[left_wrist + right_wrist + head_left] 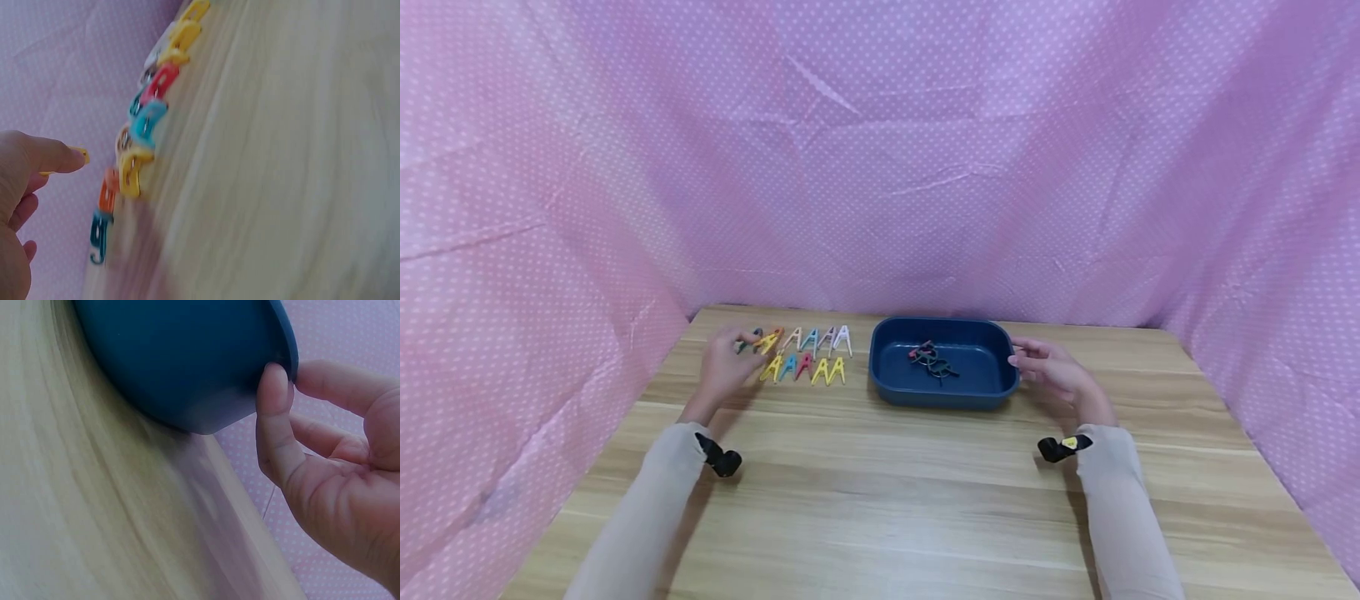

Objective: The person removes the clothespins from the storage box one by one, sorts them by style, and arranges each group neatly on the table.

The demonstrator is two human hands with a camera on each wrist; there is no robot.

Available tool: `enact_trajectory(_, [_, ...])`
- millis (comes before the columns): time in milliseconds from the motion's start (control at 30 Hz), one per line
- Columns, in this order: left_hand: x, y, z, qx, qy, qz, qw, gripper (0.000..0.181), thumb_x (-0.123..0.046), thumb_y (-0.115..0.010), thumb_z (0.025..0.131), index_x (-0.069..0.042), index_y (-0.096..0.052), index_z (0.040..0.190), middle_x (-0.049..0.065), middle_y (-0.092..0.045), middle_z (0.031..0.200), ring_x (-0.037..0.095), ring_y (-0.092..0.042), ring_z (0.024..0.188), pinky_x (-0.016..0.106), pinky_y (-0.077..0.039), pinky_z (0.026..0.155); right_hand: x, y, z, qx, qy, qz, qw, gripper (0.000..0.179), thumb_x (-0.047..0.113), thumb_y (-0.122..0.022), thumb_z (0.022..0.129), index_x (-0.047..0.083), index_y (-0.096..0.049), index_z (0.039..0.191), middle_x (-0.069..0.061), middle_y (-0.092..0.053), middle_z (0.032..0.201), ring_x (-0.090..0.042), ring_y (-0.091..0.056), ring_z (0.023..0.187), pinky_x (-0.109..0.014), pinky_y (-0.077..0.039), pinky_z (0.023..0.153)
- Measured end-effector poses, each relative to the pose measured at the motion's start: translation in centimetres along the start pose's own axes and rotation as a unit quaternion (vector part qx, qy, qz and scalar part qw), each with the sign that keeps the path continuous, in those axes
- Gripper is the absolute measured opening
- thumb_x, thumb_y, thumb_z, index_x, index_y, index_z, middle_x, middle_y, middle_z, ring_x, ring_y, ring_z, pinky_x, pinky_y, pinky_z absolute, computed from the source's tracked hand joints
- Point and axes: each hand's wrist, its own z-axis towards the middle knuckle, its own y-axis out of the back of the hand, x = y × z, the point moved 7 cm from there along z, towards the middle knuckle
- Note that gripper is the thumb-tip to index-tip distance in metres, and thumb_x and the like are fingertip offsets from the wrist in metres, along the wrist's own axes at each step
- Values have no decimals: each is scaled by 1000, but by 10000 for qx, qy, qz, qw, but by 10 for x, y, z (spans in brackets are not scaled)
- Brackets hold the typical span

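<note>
My left hand (724,365) pinches a yellow clothespin (82,154) between thumb and finger, over the left end of two rows of clothespins. In the back row are a dark teal clothespin (99,237), an orange clothespin (107,194) and several paler ones, with a white clothespin (843,338) at the right end. The front row has a red clothespin (803,365) and a blue clothespin (787,367) among yellow ones. My right hand (1054,371) holds the right end of a dark blue plastic tub (162,356), thumb and fingertips at its rim.
Inside the tub lie a few small dark green pieces (940,367) with round, ring-like parts, and a red bit (921,349). The tub stands right of the clothespins on the wooden table (880,492). A pink dotted cloth (880,167) hangs behind and at both sides.
</note>
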Motion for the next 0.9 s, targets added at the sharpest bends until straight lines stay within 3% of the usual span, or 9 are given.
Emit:
enact_trajectory(333, [20, 13, -10, 552, 398, 200, 9975, 29, -1, -81, 80, 7, -68, 104, 25, -66, 114, 40, -56, 111, 47, -44, 92, -1, 0, 0, 20, -63, 38, 10000, 65, 8, -54, 104, -9, -20, 158, 11, -64, 117, 1, -63, 102, -18, -54, 88])
enact_trajectory(467, [24, 15, -12, 564, 303, 283, 9976, 27, 2, -82, 77, 6, -68, 100, 26, -68, 111, 39, -60, 105, 43, -44, 89, -1, 0, 0, 33, -41, 63, 10000, 65, 7, -53, 105, -10, -20, 157, 11, -64, 116, 1, -63, 102, -17, -54, 88])
enact_trajectory(733, [29, 13, -15, 808, 529, 352, 9947, 28, -4, -82, 79, 2, -67, 101, 25, -67, 112, 41, -58, 110, 56, -43, 96, -2, 0, 1, 2, -40, 134, 9999, 65, 6, -53, 104, -11, -19, 157, 11, -65, 116, 0, -64, 101, -17, -54, 87])
enact_trajectory(900, [33, 14, -16, 850, 539, 553, 9934, 29, -7, -83, 80, 1, -68, 104, 24, -68, 114, 40, -60, 109, 51, -44, 93, -1, 0, -1, 5, -47, 223, 9997, 66, 5, -53, 104, -11, -18, 157, 11, -65, 114, 0, -64, 99, -17, -54, 86])
